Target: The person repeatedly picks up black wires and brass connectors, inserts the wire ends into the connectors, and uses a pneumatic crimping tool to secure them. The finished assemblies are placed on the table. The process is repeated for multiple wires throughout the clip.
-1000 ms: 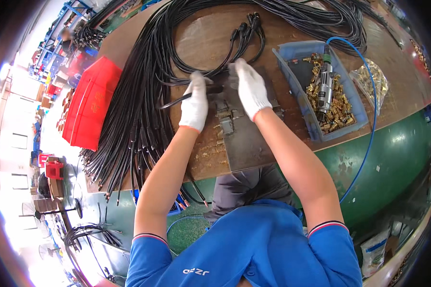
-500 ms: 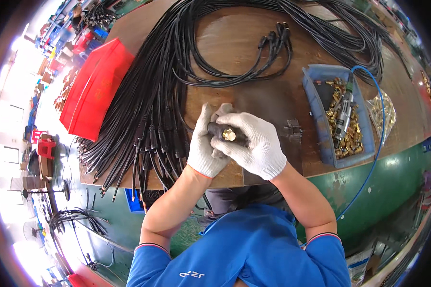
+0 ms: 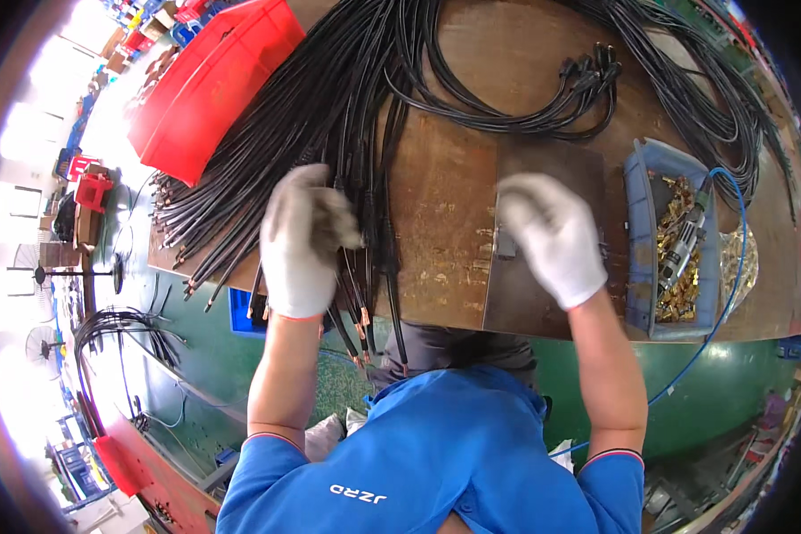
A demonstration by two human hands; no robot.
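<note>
Both of my hands wear white knitted gloves with greyed fingers. My left hand (image 3: 304,245) is over the hanging ends of the black cables (image 3: 267,147) at the left of the table. Its fingers are bent and smeared by motion, so whether they grip a cable is hidden. My right hand (image 3: 556,238) is raised over a dark plate (image 3: 543,303) on the table, its fingers loosely bent and apart. Nothing shows in it. Bare copper-coloured tips (image 3: 363,316) stick out from several cables below my left hand.
A blue bin (image 3: 636,267) at the right holds brass fittings (image 3: 676,298) and an air tool (image 3: 683,245) on a blue hose (image 3: 740,200). A clear bag (image 3: 740,267) lies beside it. A red bin (image 3: 214,89) stands far left; coiled cables (image 3: 587,84) lie at the back.
My hands were together around a black cable end with a brass fitting. They have parted, left hand toward the cables, right hand rightward. The fitted end no longer shows in them. The view has shifted.
</note>
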